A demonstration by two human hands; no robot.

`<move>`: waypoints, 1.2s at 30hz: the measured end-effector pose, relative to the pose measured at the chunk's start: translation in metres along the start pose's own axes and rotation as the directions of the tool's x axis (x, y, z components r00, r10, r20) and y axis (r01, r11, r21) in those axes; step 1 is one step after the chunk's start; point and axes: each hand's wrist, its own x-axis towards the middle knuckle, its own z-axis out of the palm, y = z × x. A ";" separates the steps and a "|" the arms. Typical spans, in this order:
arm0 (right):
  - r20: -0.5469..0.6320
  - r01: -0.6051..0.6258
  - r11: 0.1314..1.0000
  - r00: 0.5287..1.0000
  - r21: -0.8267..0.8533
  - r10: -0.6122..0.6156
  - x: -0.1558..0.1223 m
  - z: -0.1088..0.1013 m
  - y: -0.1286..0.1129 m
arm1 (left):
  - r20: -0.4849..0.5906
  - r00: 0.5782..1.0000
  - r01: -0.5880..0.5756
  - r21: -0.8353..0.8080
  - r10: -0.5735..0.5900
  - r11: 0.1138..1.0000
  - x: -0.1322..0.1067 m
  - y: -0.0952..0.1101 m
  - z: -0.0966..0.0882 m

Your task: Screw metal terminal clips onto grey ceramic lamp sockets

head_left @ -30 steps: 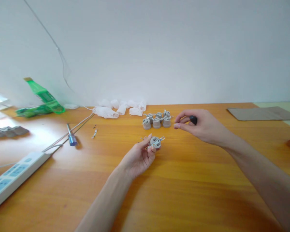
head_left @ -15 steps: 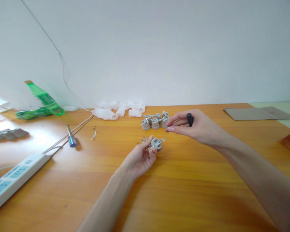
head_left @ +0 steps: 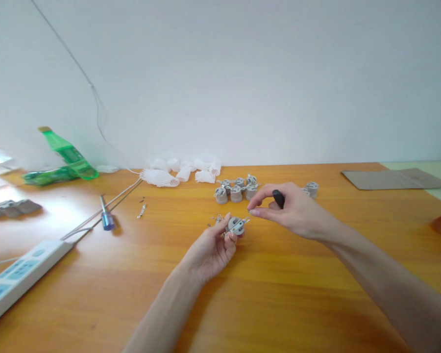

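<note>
My left hand grips a small grey ceramic lamp socket with metal tabs, held just above the wooden table. My right hand is curled around a small black object, its thumb and forefinger pinched close to the socket's right tab. Behind them stands a cluster of several similar grey sockets, and one more socket sits behind my right hand.
White foam net sleeves lie by the wall. A blue-handled screwdriver, small metal bits, cables and a white power strip are at left, with a green bottle. Brown cardboard lies far right.
My right hand has moved left and down with the black object, closing in on the socket in my left hand. A socket behind it has come into view.
</note>
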 end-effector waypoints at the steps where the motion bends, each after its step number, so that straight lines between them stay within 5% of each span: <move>1: 0.001 0.028 1.000 1.000 -0.004 -0.028 0.000 0.002 0.001 | 0.001 1.000 -0.001 0.001 0.001 1.000 0.000 0.000 0.000; 13: 0.038 0.178 0.973 0.984 -0.146 -0.174 -0.001 0.029 0.011 | -0.007 1.000 -0.007 0.002 0.007 1.000 0.002 -0.001 -0.002; 19: 0.051 0.128 0.972 0.991 -0.198 -0.121 0.000 0.028 0.008 | -0.057 0.996 -0.061 0.064 0.065 0.996 0.001 -0.005 0.001; 25: -0.021 -0.122 0.992 0.992 -0.031 0.122 0.002 0.027 0.010 | -0.078 0.995 -0.056 0.073 0.062 0.996 0.001 -0.005 0.001; 33: -0.031 -0.101 0.983 0.994 0.151 0.107 0.005 0.016 0.019 | -0.072 0.997 -0.038 -0.017 0.036 0.999 0.002 -0.002 0.000; 36: -0.070 -0.029 0.998 0.997 0.049 0.033 0.005 0.005 0.011 | -0.051 0.998 -0.027 -0.045 0.025 0.999 -0.002 0.004 0.000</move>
